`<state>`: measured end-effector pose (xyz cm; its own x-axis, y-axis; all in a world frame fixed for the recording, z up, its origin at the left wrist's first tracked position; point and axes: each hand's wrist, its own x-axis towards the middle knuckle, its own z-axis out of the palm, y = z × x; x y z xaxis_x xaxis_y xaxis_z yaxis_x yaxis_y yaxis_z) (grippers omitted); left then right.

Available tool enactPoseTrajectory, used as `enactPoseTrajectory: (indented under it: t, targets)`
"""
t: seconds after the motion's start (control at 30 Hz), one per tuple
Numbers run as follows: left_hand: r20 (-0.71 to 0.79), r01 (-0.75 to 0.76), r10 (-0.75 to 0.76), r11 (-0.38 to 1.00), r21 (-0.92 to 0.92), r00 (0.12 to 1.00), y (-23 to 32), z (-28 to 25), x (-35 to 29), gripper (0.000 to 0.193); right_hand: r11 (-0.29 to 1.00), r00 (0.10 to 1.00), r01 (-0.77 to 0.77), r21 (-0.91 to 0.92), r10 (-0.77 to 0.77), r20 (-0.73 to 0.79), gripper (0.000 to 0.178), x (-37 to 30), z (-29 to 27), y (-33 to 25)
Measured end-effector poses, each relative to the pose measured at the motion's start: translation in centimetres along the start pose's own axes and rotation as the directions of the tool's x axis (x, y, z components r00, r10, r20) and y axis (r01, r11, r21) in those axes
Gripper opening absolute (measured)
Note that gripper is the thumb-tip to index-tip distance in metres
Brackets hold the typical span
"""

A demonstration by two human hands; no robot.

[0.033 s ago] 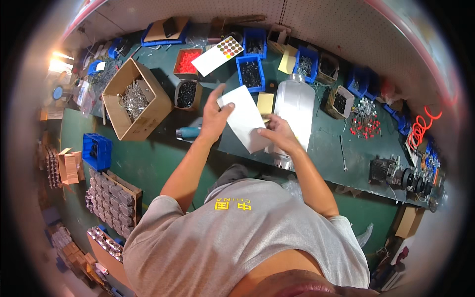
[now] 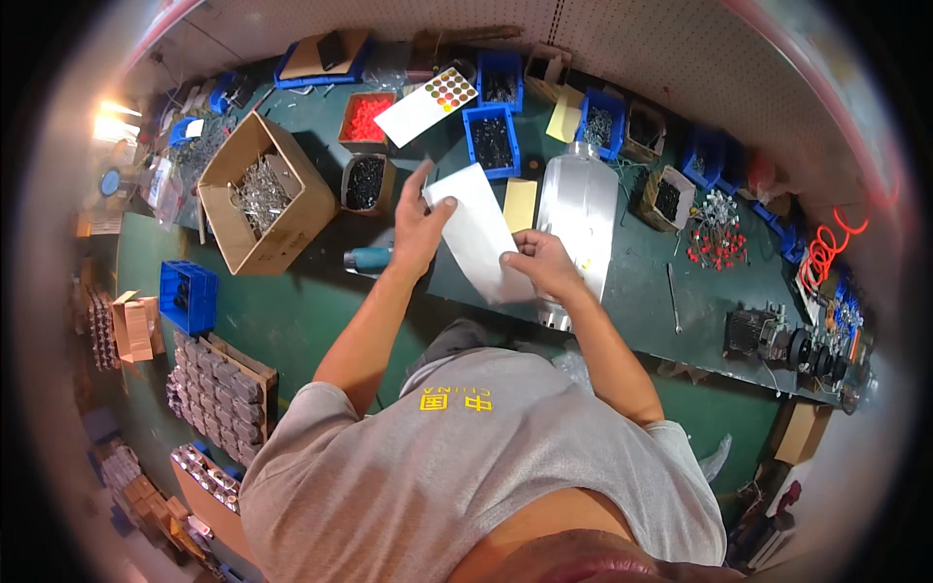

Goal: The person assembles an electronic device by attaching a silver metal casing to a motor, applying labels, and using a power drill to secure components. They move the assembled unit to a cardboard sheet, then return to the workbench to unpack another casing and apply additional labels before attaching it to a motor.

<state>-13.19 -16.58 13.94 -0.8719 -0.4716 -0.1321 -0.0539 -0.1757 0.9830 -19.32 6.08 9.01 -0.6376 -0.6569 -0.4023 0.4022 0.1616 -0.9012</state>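
Both hands' fingers seemingly pinching white sheet

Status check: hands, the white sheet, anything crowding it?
Left hand and right hand both gripping white sheet, held above green bench. Silver bag right beside it; yellow pad just behind.

Head-worn fisheye, looking steeply down, near green workbench

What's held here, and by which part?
A white sheet: left hand grips its upper left edge, right hand pinches its lower right edge, above the green bench.
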Motion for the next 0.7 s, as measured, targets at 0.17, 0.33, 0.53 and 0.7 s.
enactPoseTrajectory:
  t: [0.17,0.33,0.53,0.7]
  targets:
    - [0.057,0.303,-0.302,0.953,0.007,0.951,-4.4,-2.6,0.5,0.038,0.999,0.98,-0.02,0.04,0.027,-0.197,0.011,1.4,3.0,2.4]
    - [0.109,0.43,-0.422,0.9,-0.068,0.9,-7.2,-3.1,-1.0,0.025,0.985,0.971,-0.038,0.169,0.076,-0.225,0.011,2.8,6.1,2.4]
    - [-0.112,0.35,-0.348,0.937,-0.007,0.931,-10.8,-6.4,-2.0,0.026,0.869,0.836,-0.207,-0.449,-0.081,-0.542,0.065,6.6,6.9,7.8]
    - [-0.1,0.33,-0.32,0.938,0.102,0.942,-9.9,-8.9,-3.4,0.028,0.548,0.752,-0.398,-0.736,-0.265,-0.604,0.075,12.2,5.2,12.3]
